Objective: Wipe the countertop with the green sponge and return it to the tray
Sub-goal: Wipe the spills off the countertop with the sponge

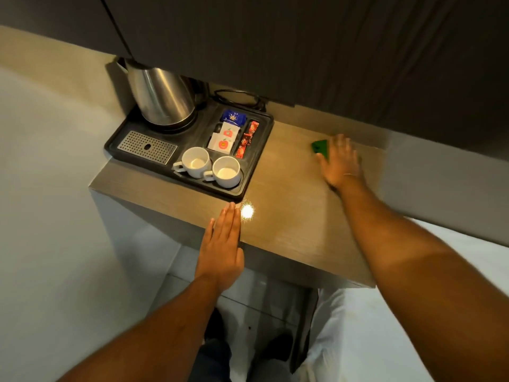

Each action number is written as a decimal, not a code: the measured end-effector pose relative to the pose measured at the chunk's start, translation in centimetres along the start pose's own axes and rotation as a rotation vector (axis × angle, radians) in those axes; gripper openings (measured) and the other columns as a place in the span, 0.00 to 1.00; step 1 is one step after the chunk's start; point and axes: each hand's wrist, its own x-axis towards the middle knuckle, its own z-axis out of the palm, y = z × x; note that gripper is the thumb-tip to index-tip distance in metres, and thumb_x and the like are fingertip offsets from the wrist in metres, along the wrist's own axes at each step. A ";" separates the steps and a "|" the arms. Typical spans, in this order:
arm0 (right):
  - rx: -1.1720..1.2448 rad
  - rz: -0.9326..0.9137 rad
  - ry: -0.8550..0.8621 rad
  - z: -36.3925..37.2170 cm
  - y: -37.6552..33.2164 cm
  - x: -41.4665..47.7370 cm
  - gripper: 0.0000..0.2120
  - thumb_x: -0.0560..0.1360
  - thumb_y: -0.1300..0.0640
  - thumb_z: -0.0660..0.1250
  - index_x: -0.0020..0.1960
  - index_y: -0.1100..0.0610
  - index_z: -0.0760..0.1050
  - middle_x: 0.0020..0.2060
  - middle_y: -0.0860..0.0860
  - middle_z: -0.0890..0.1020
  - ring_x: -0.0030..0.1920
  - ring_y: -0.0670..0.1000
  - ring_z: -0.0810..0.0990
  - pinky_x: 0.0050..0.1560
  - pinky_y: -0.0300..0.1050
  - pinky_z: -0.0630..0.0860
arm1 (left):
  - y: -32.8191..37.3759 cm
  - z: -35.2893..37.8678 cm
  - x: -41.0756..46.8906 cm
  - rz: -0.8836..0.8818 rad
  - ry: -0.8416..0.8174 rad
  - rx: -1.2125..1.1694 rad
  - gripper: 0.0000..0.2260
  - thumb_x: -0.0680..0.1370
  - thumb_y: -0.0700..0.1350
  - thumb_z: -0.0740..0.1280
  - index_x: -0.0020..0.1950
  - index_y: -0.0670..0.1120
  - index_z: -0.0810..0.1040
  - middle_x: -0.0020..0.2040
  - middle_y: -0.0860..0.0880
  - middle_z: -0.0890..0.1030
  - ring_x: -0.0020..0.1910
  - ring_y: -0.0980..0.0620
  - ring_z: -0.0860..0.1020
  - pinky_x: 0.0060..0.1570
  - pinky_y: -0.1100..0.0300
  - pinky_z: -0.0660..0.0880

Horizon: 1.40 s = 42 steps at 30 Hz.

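Observation:
The green sponge [319,148] lies on the brown countertop [289,216] near its far right corner. My right hand [341,161] presses flat on the sponge and covers its right part; the hand is blurred. My left hand [221,248] rests flat at the counter's front edge, fingers straight and together, holding nothing. The black tray [257,161] sits at the counter's left end, well apart from the sponge.
On the tray stand a steel kettle [162,97], a perforated drip grid [147,147], two white cups [212,168] and several sachets [234,133]. A dark cabinet [303,45] overhangs the back of the counter. A bright light spot [247,211] lies beside my left fingertips.

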 end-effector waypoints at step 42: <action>0.451 -0.829 -0.044 0.3 -35.7 -23.2 0.31 0.80 0.65 0.71 0.81 0.59 0.68 0.82 0.59 0.67 0.83 0.60 0.64 0.83 0.57 0.63 | -14.4 -15.6 -12.0 -0.645 0.186 0.082 0.33 0.85 0.56 0.55 0.88 0.46 0.50 0.89 0.47 0.51 0.88 0.47 0.47 0.86 0.43 0.45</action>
